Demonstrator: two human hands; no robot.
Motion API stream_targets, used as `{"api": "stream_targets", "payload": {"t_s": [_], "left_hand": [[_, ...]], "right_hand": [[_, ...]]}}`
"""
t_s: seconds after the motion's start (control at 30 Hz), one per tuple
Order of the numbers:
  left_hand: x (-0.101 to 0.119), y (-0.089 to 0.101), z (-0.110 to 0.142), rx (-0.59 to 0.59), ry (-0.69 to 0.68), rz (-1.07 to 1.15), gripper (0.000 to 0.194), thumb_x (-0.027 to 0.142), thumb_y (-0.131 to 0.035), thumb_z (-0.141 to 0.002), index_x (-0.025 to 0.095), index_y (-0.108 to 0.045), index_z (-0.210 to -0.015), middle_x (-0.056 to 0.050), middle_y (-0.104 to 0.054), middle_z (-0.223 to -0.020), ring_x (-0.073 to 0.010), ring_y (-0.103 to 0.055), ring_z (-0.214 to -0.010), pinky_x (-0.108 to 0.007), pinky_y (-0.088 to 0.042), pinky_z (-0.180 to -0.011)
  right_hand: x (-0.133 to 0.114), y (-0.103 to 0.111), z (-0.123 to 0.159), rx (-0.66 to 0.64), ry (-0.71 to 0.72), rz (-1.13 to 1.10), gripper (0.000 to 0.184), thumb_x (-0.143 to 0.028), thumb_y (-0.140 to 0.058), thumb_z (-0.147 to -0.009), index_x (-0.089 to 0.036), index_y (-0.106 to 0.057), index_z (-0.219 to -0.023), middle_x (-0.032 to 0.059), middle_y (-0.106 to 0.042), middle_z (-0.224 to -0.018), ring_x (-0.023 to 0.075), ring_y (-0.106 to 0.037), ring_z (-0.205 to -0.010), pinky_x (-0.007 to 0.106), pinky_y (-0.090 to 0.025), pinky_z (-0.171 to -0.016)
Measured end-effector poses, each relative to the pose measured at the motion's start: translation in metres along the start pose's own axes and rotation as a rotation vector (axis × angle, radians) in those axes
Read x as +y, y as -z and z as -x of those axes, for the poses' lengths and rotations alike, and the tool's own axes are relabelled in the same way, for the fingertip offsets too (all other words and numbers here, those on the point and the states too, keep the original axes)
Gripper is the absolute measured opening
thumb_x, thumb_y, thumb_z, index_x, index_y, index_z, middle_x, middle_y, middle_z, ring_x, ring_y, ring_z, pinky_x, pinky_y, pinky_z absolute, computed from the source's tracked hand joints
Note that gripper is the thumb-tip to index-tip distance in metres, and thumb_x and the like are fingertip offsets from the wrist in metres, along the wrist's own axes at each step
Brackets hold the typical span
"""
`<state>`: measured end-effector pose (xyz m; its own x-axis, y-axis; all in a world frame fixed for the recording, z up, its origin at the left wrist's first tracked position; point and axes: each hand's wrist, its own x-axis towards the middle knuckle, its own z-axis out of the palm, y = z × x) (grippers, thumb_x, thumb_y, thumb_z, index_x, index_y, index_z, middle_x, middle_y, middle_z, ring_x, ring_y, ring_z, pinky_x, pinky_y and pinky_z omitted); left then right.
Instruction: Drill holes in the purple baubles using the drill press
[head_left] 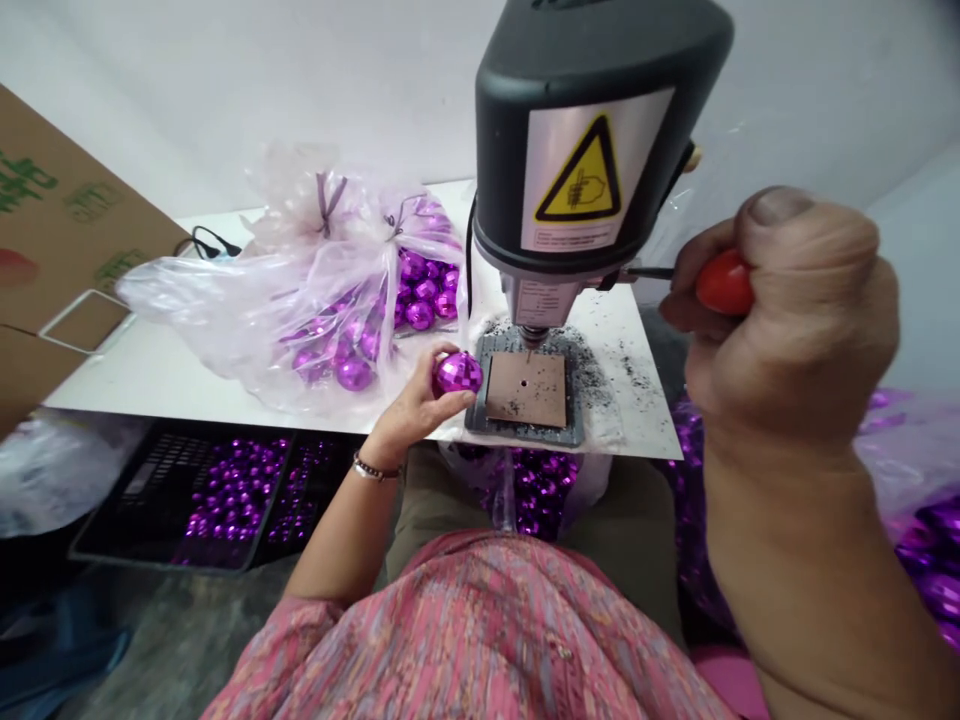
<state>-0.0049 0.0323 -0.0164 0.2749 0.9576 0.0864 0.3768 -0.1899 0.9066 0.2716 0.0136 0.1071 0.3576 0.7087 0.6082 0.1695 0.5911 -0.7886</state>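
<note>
My left hand [411, 408] is shut on a purple mirrored ball [458, 373], which is held just left of the drill's base and off the plate. My right hand [787, 320] is closed around the red knob [724, 283] of a feed lever, whose thin metal shaft runs to a black bench drill head [585, 150]. The drill's chuck points down at a brown square jig [526, 390] with a small central hole. The jig lies on a grey base plate [480, 400]. Neither hand touches the jig.
Dark drilling dust is scattered over the white table [150, 375]. Clear plastic bags [322, 300] of purple balls sit on it at left. A black crate [232, 490] of balls is below its edge. A cardboard box [60, 220] stands far left, and more purple balls [926, 540] lie at lower right.
</note>
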Motion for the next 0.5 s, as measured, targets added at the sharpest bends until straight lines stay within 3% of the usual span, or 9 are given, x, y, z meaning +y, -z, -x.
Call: {"api": "stream_targets", "payload": {"t_s": [0.07, 0.13, 0.2, 0.33, 0.5], "left_hand": [[0.002, -0.011, 0.012, -0.145, 0.086, 0.159, 0.058, 0.054, -0.063, -0.091, 0.027, -0.049, -0.14, -0.009, -0.064, -0.119, -0.0193, -0.066, -0.093, -0.032, -0.058, -0.076], [0.002, -0.024, 0.014, -0.198, 0.166, 0.249, 0.062, 0.057, -0.056, -0.095, 0.027, -0.044, -0.148, -0.011, -0.065, -0.121, -0.0207, -0.069, -0.093, -0.032, -0.058, -0.071], [0.003, -0.035, 0.009, -0.164, 0.178, 0.186, 0.068, 0.053, -0.063, -0.091, 0.026, -0.043, -0.15, -0.011, -0.066, -0.125, -0.0226, -0.07, -0.098, -0.035, -0.059, -0.077], [0.009, -0.047, -0.009, -0.012, 0.084, -0.142, 0.066, 0.038, -0.076, -0.079, 0.019, -0.055, -0.138, -0.013, -0.068, -0.13, -0.0265, -0.067, -0.115, -0.043, -0.054, -0.105], [0.017, -0.052, -0.021, 0.022, 0.116, -0.327, 0.06, 0.033, -0.08, -0.075, 0.021, -0.061, -0.131, -0.01, -0.073, -0.124, -0.0267, -0.069, -0.111, -0.043, -0.054, -0.103]], "right_hand": [[-0.001, -0.002, -0.001, -0.011, -0.016, -0.024, 0.042, -0.051, -0.058, -0.094, -0.016, -0.048, -0.071, -0.0018, -0.042, -0.057, 0.0053, -0.041, -0.053, 0.027, -0.032, -0.054], [-0.004, -0.004, -0.001, -0.033, -0.028, -0.032, 0.044, -0.05, -0.058, -0.093, -0.015, -0.045, -0.069, -0.0018, -0.042, -0.058, 0.0044, -0.04, -0.054, 0.025, -0.033, -0.055], [-0.008, -0.005, -0.001, -0.049, -0.035, -0.043, 0.044, -0.047, -0.056, -0.094, -0.015, -0.043, -0.067, -0.0017, -0.043, -0.06, 0.0032, -0.04, -0.055, 0.023, -0.036, -0.057], [-0.014, -0.008, 0.0, -0.061, -0.047, -0.08, 0.042, -0.043, -0.053, -0.096, -0.014, -0.045, -0.066, -0.0017, -0.044, -0.061, 0.002, -0.041, -0.055, 0.021, -0.044, -0.063], [-0.014, -0.009, -0.001, -0.09, -0.053, -0.178, 0.053, -0.053, -0.062, -0.093, -0.012, -0.045, -0.064, -0.0032, -0.044, -0.06, -0.0006, -0.037, -0.055, 0.019, -0.044, -0.066]]}}
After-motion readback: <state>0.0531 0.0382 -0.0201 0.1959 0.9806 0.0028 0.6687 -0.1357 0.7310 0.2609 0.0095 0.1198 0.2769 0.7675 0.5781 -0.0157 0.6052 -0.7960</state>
